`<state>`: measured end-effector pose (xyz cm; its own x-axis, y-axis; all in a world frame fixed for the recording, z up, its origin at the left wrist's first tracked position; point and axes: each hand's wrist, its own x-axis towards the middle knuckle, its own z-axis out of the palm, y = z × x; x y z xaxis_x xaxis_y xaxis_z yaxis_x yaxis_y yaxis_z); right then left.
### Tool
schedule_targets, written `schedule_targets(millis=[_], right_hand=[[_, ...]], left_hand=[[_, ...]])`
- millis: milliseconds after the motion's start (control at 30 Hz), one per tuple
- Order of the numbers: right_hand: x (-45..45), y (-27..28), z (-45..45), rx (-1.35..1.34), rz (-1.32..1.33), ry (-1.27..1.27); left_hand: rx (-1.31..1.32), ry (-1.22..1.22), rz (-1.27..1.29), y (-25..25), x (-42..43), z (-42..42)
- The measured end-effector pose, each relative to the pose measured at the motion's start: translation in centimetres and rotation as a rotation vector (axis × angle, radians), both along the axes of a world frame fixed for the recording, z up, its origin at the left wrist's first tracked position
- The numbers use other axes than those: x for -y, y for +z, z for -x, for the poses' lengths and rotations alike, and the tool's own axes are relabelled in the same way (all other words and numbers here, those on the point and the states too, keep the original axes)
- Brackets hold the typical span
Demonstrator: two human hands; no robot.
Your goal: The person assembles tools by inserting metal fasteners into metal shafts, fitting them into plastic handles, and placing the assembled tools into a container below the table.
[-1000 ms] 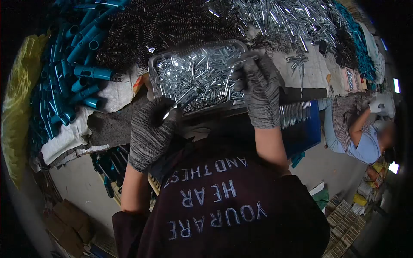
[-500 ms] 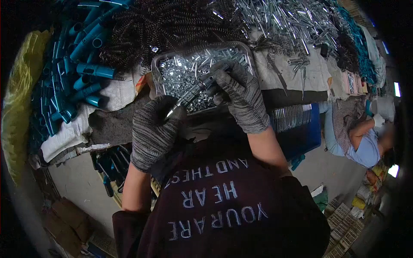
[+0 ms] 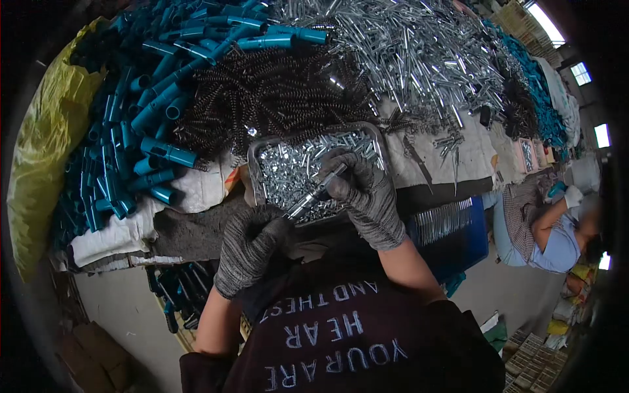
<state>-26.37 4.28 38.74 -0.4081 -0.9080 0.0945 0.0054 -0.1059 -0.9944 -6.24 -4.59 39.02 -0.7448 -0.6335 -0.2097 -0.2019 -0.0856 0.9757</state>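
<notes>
My left hand (image 3: 250,247), in a grey knitted glove, is closed round the lower end of a shiny metal rod assembly (image 3: 303,205). At the assembly's upper end, my right hand (image 3: 367,196), gloved alike, pinches it with the fingertips. The assembly slants up to the right over the front of a clear plastic tray (image 3: 384,154) of small metal parts (image 3: 282,171). The fingers hide both of its ends.
Teal tubes (image 3: 160,98) lie at the left, dark springs (image 3: 262,98) behind the tray, and metal pins (image 3: 419,59) beyond. A blue tray (image 3: 481,229) holds a row of rods (image 3: 445,223). A person (image 3: 553,229) sits at the far right.
My right hand has come from the tray's right side to the assembly's upper end, close to my left hand. The view has shifted, showing more of the table's far side.
</notes>
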Motion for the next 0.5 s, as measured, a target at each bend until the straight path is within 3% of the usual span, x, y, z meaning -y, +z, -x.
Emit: schedule_targets(millis=[67,200,300,500], right_hand=[[0.1,-0.3,-0.1,0.008,0.017,0.002],[0.0,-0.1,-0.6,0.138,-0.012,0.022],[0.0,-0.8,0.2,0.027,-0.123,0.004],[0.1,0.1,0.4,0.09,-0.14,0.101]], left_hand=[[0.047,-0.017,-0.162,0.7,0.1,0.3],[0.064,0.016,-0.182,0.2,-0.1,0.2],[0.115,0.051,0.078,1.2,-0.4,1.0],[0.062,0.041,0.053,0.5,0.0,0.8]])
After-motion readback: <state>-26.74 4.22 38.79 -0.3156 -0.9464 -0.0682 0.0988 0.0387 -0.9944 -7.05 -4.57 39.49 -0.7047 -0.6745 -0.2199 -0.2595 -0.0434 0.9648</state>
